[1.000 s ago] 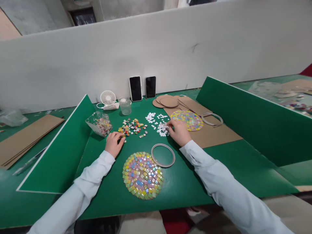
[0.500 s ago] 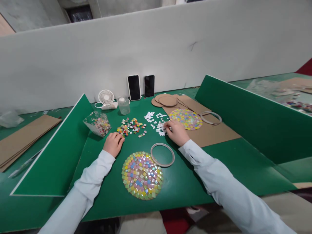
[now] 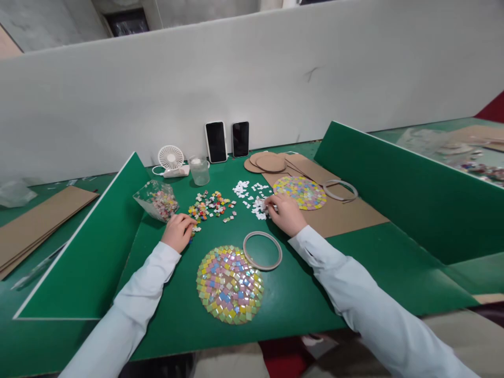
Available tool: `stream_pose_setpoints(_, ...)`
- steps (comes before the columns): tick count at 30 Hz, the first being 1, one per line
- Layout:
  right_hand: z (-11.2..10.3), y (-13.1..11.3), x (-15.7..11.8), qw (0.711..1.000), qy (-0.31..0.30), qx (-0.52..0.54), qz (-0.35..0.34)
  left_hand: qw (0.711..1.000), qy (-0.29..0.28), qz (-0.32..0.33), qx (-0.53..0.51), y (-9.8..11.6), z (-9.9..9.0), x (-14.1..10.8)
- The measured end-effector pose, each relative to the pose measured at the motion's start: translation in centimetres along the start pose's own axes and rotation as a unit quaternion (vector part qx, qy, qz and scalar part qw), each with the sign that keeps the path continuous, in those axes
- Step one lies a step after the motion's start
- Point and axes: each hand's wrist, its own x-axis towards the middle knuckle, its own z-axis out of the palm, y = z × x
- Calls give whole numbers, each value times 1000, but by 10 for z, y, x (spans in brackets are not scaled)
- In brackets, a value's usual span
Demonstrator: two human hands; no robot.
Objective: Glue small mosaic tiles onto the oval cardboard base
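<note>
resting at the near edge of a pile of loose multicoloured square tiles point(image 3: 214, 203), mid-frame, the left hand point(image 3: 179, 232) had a half-curled grip; whether it pinched a tile could not be told. the right hand point(image 3: 286, 214) had finger and thumb close together over small white square pieces point(image 3: 241, 188); its hold was also unclear. a round pastel mosaic disc point(image 3: 230, 283) lay lower centre on the green desk point(image 3: 311, 310), a pale grey ring point(image 3: 280, 257) lapping its edge. a careless left knuckle could have tipped the clear plastic container point(image 3: 158, 200) just beside it; a dragging right sleeve point(image 3: 338, 273) could have shoved the ring, loosening tiles.
</note>
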Motion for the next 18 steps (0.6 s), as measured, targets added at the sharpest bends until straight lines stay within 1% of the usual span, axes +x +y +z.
stream_pose_setpoints(4, 0, 0, 0, 1000, 1, 1, 2, 999, -26, 18, 9, -2, -2, 1)
stream_pose_setpoints(9, 0, 1, 0, 1000, -9, -3, -1, 999, -40, 14, 0, -2, -3, 2)
stream_pose_setpoints(18, 0, 2, 0, 1000, -15, 8, -3, 999, -24, -5, -25, -1, 1, 1)
